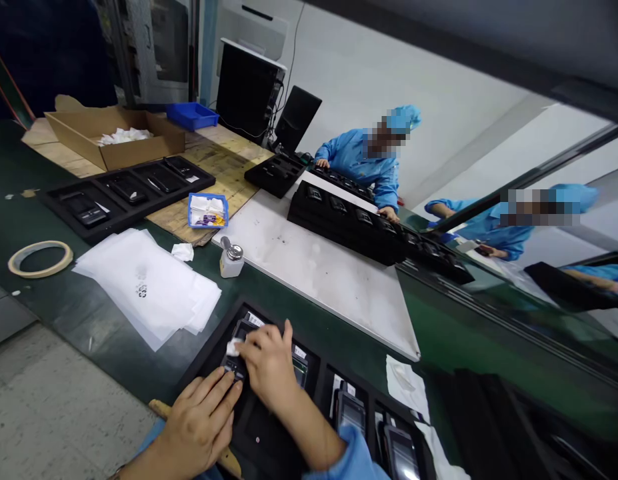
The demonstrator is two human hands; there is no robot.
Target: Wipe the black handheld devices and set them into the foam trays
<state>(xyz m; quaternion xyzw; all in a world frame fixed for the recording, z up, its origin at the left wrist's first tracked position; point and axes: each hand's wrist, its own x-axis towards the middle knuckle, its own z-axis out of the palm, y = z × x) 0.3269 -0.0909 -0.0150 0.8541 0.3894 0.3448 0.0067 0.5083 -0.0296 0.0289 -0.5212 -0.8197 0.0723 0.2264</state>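
My right hand [269,363] pinches a small wad of white tissue [233,347] and presses it on the face of a black handheld device [233,366]. Stretched fingers of my left hand [203,420] lie against the device's lower end. That device rests at the left end of a black foam tray [321,380], in front of me. Beside it, partly covered by my right hand and forearm, sits another device [299,369]. Two more handhelds, one [352,411] nearer and one [401,453] farther right, lie in the tray's compartments.
Beyond the tray stand a pump bottle [231,261], white sheets [149,287], a tape roll [40,259] and a blue bin [207,211]. Farther off are a loaded foam tray [129,193], a cardboard box [116,137] and stacked trays [346,223]. Co-workers in blue [361,157] sit opposite.
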